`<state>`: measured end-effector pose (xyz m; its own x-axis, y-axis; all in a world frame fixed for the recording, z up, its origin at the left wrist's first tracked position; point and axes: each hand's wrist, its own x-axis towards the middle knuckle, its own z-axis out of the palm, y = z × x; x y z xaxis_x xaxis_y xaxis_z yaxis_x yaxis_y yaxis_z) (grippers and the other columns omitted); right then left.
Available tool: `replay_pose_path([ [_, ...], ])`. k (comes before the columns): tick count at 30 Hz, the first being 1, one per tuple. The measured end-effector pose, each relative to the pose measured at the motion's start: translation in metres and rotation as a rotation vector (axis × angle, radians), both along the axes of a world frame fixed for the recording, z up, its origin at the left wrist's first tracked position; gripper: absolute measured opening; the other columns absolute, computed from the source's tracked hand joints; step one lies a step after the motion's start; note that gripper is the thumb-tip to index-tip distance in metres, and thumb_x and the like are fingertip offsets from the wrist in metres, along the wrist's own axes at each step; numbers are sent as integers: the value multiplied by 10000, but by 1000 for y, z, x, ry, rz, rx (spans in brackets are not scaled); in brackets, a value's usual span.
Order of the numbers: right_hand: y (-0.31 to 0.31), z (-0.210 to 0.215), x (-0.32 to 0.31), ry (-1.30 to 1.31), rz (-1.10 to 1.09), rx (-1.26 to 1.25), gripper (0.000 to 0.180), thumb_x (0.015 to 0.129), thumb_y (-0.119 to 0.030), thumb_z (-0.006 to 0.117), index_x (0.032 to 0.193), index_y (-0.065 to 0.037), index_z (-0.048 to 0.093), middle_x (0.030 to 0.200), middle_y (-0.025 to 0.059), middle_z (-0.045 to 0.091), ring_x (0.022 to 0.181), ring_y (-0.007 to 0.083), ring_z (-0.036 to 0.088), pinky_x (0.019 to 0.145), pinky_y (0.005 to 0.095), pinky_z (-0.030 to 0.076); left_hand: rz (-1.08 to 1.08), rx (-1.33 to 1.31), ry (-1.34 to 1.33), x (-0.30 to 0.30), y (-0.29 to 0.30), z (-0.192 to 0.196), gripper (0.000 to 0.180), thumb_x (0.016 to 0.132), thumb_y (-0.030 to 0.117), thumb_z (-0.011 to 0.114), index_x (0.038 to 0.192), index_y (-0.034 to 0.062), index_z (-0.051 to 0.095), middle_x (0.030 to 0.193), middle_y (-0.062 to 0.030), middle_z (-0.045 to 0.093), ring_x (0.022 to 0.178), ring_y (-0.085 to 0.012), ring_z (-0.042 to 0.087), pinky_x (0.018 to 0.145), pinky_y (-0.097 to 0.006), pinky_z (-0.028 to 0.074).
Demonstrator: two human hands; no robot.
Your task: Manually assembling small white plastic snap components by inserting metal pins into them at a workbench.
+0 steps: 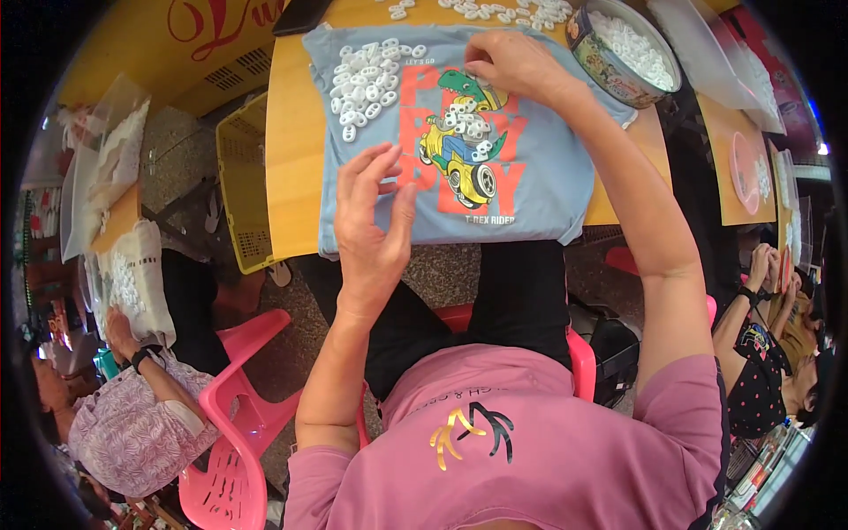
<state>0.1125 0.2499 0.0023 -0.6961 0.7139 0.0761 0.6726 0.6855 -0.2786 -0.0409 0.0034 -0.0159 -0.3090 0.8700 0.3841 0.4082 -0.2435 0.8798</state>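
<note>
A blue-grey printed T-shirt (548, 177) lies spread on the table before me. On its upper left rests a pile of small white oval plastic pieces (364, 81), each with dark holes. A smaller cluster of white pieces (468, 122) sits on the printed dinosaur picture. My left hand (375, 212) hovers over the shirt's lower left, its fingers apart and holding nothing. Near the shirt's upper edge, my right hand (517, 66) has its fingers curled down and together above the print. Whatever lies between those fingertips is hidden.
A round tin (579, 40) full of white pieces stands at the table's far right. More white pieces (481, 11) lie along the far edge of the table (291, 159). A yellow crate (243, 185) is left of it. People sit at neighbouring tables on both sides; a pink chair (234, 442) stands lower left.
</note>
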Motion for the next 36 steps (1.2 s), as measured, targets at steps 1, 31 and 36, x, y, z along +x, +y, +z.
replay_pose_path([
  [1, 0, 2, -1, -6, 7, -37, 234, 841, -273, 617, 956, -82, 688, 925, 130, 697, 903, 310, 658, 790, 445, 512, 0, -1, 0, 1, 0, -1, 334, 862, -20, 629, 1191, -7, 575, 1233, -163, 529, 1033, -241, 590, 807, -317, 531],
  [31, -3, 11, -2, 129, 169, 9, 126, 809, -160, 643, 857, -43, 638, 815, 91, 660, 734, 231, 649, 686, 331, 511, -11, -61, -96, -5, -1, -16, 278, 880, -4, 614, 1157, 13, 613, 1168, -134, 564, 884, -166, 623, 715, -272, 511],
  [36, -22, 15, 28, 405, 40, -277, 176, 853, -166, 651, 889, 6, 641, 807, 43, 661, 764, 107, 622, 701, 263, 497, -60, -117, -132, -9, -1, -15, 237, 899, 32, 615, 1134, 2, 624, 1103, -101, 602, 803, -144, 602, 696, -269, 496],
])
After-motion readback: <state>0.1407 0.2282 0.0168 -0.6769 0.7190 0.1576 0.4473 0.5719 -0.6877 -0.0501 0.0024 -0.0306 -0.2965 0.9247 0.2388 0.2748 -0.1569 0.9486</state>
